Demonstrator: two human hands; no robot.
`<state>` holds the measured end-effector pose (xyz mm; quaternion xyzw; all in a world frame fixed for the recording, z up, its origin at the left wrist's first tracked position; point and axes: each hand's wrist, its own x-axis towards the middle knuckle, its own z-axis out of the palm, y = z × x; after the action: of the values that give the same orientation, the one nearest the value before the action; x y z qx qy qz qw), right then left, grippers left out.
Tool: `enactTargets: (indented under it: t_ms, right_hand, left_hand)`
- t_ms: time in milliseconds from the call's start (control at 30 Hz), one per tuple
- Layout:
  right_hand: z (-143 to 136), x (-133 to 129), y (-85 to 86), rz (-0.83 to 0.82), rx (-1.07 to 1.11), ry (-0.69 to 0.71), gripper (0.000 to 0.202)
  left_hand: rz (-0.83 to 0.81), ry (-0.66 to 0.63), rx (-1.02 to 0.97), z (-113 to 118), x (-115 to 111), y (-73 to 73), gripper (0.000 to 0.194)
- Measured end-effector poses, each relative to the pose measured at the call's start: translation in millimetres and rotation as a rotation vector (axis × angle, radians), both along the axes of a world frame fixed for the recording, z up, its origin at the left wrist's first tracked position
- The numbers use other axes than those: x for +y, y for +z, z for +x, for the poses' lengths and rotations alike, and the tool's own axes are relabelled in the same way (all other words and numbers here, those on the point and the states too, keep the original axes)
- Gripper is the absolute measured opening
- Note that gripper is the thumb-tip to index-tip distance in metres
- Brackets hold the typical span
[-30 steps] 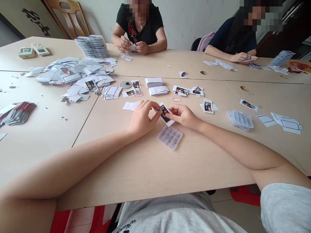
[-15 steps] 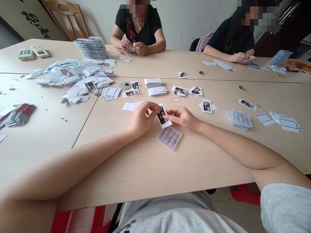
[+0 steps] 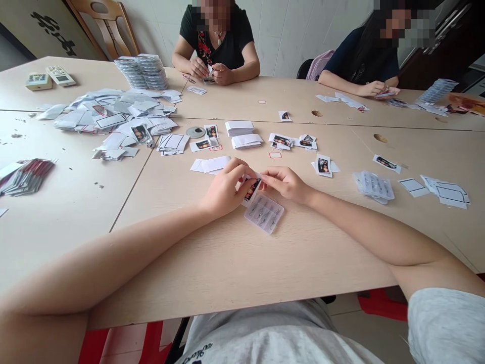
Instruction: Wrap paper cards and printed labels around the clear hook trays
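Observation:
My left hand (image 3: 229,187) is closed on a small black-and-white printed packet (image 3: 251,190), its thumb across the front. My right hand (image 3: 285,183) pinches at the packet's upper right corner, thumb and forefinger together. Just below the packet, a clear plastic compartment box (image 3: 264,214) lies on the table with small metal pieces inside; they look like hooks or swivels. White paper slips (image 3: 210,165) lie behind my left hand. To the right of my right hand is another printed packet (image 3: 323,165) on a white slip.
A large heap of white packets (image 3: 113,115) covers the left of the table. Stacked clear boxes (image 3: 142,72) stand behind it, and more boxes (image 3: 373,186) lie at right. A tape roll (image 3: 195,132) sits mid-table. Two people (image 3: 217,50) work at the far side.
The packet has turned and moved slightly left, more covered by my left hand now. My right fingers have shifted from its lower right side to its upper corner.

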<state>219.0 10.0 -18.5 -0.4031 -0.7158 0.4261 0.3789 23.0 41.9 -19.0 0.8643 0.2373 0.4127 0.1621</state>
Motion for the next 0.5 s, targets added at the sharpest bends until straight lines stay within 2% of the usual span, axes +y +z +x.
enactTargets:
  t_ms: [300,500]
  right_hand:
    - [1.3,0.6,-0.3,-0.053,0.047,0.007,0.023]
    - [0.8,1.1,1.2,-0.057,0.047,-0.004,0.022]
  left_hand:
    - [0.015,-0.025,0.062,-0.6,-1.7,-0.4,0.009]
    - [0.083,-0.029,0.059,-0.1,-2.6,-0.1,0.007]
